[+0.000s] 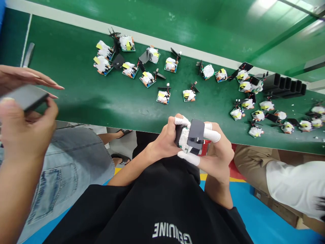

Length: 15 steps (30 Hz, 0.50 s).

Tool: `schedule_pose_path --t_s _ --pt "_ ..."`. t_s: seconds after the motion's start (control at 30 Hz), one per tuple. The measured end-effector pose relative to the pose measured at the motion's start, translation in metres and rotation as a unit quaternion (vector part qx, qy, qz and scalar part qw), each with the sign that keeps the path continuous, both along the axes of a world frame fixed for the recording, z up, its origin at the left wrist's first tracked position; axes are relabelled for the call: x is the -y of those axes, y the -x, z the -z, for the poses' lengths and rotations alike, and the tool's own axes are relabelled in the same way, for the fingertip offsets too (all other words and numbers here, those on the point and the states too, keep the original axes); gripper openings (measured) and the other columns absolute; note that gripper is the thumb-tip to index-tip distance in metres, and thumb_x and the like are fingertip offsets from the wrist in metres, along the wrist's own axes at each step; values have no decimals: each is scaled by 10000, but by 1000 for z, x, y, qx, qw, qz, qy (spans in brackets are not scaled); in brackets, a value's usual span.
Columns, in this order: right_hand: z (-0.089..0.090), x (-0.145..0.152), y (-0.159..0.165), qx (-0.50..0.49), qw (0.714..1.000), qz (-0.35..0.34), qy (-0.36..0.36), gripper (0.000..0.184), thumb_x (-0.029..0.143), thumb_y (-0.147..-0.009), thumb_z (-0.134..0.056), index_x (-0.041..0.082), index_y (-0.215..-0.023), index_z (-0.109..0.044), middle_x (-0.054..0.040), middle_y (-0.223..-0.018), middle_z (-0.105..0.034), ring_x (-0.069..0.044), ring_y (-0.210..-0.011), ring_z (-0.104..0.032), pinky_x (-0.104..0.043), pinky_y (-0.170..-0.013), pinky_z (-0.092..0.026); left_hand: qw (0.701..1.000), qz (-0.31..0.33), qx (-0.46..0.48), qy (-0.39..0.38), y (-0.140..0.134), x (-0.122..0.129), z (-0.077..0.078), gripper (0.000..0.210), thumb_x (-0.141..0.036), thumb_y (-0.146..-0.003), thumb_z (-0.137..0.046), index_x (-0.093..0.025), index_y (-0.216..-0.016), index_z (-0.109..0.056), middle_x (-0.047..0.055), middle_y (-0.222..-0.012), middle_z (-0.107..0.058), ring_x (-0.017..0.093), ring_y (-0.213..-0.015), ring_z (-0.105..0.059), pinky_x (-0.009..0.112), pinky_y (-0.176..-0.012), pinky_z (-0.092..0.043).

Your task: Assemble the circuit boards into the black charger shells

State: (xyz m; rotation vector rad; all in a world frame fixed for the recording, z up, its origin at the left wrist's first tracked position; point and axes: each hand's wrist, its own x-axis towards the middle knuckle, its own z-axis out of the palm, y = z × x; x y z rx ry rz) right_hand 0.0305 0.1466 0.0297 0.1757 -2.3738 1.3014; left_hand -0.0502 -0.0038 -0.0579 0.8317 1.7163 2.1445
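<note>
In front of my chest, just past the table's near edge, my left hand (167, 138) is closed around a black plastic housing (178, 133). A circuit board (184, 139) coated in white compound sits at the housing's mouth; how deep it goes is hidden. My right hand (215, 147), with white finger cots on finger and thumb, grips a dark plug cover plate (196, 130) beside the board. Metal plug pins stick out of the plate. My right thumb lies below the board.
On the green table (81, 98) lie several white-coated circuit boards (164, 96) wired to plug plates. Black housings (284, 86) stand in a row at the right. A co-worker's hands (35, 112) hold a dark case (24, 96) at left; another person's sleeve (297, 184) is at right.
</note>
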Motion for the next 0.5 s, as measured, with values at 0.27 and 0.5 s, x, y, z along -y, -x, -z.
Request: schedule_pose_path --t_s 0.27,0.5 --pt "38 -10 25 -12 942 42 332 619 700 -776 -963 298 -1210 -783 -95 -1140 -792 -336 -1004 -809 -556 -898 -706 984 -57 168 -32 9 19 -17 374 -475 -907 -917 -240 -1045 -661 24 -967 -712 173 -862 -717 340 -808 -625" --pt "51 -5 50 112 935 -62 331 561 775 -891 -825 258 -1107 -833 -110 -1128 -810 -293 -993 -801 -478 -863 -699 971 -129 185 73 6 16 -38 570 -615 -721 -1011 -351 -1142 -731 31 -1064 -771 337 -1122 -821 553 -934 -730"
